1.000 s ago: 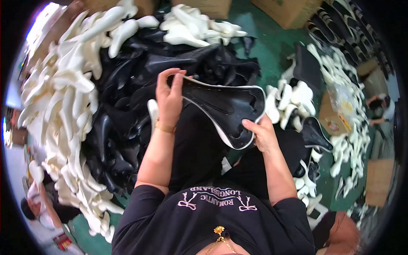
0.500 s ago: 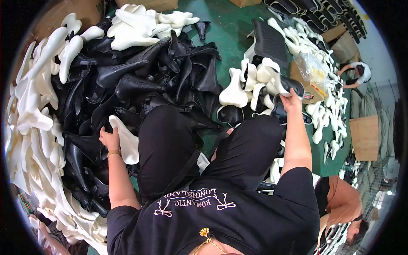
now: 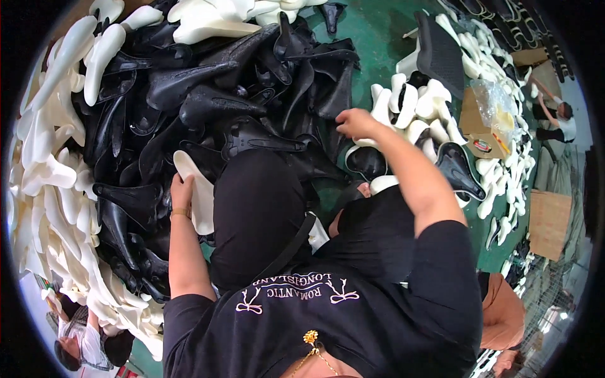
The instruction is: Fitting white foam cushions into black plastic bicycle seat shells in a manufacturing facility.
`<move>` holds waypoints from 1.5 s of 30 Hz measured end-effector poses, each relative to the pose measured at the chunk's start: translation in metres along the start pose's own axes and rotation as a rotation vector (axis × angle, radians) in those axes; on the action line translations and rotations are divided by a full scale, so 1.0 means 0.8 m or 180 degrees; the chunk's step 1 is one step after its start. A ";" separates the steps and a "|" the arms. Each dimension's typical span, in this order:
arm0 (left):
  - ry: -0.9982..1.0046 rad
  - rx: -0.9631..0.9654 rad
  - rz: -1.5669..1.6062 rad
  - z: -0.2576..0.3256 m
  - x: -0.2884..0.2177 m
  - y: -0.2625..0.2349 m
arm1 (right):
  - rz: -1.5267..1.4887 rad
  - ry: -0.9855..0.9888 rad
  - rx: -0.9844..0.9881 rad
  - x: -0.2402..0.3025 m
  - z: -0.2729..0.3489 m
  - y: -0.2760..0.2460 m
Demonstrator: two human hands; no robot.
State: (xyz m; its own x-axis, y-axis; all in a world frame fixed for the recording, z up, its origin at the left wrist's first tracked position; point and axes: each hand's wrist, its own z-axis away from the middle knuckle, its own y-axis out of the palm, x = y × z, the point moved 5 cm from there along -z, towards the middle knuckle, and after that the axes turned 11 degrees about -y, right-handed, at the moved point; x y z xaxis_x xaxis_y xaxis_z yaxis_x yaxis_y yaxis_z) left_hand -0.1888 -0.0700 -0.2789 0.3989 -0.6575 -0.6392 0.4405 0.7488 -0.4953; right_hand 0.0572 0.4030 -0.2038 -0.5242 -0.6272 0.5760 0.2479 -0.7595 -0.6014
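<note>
My left hand (image 3: pixel 182 191) is closed on the edge of a white bicycle saddle pad (image 3: pixel 201 200), held upright beside my left knee. My right hand (image 3: pixel 359 124) reaches across in front of me, above the right edge of a heap of black saddle shells (image 3: pixel 211 106). Its fingers are loosely bent and partly apart, with nothing visible between them. Just right of that hand lies a group of white saddles with black undersides (image 3: pixel 431 101). One of them, a black-bottomed saddle (image 3: pixel 459 169), lies by my right forearm.
White saddle pads (image 3: pixel 47 167) are heaped along the left, with more white pads (image 3: pixel 211 22) at the back. A black ridged stool (image 3: pixel 439 58) and an open cardboard box (image 3: pixel 482 129) stand at the right. Other people (image 3: pixel 558 116) work at the right and lower left.
My right hand has let go of a saddle at the right and moved left toward the black shells. My left hand still holds the white pad. The view has shifted slightly.
</note>
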 end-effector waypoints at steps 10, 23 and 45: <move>-0.0672 -0.0063 0.1663 0.110 -0.023 -0.070 | -0.3758 0.1660 -0.1289 -0.058 -0.054 0.232; 0.0748 0.0385 0.3402 0.191 -0.166 -0.099 | -0.2404 -0.1747 -0.3297 0.168 0.094 -0.059; 0.1789 0.1925 0.4322 0.355 -0.299 0.016 | -0.0197 -0.3187 -0.3330 0.362 0.320 0.035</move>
State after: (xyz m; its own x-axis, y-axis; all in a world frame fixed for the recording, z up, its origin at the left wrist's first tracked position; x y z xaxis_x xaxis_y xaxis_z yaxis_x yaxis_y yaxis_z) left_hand -0.0503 0.0731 0.0343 0.4701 0.6593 -0.5868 0.3155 0.4954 0.8093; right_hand 0.1213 0.1559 0.0876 0.3754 -0.7867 0.4900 -0.6806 -0.5929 -0.4305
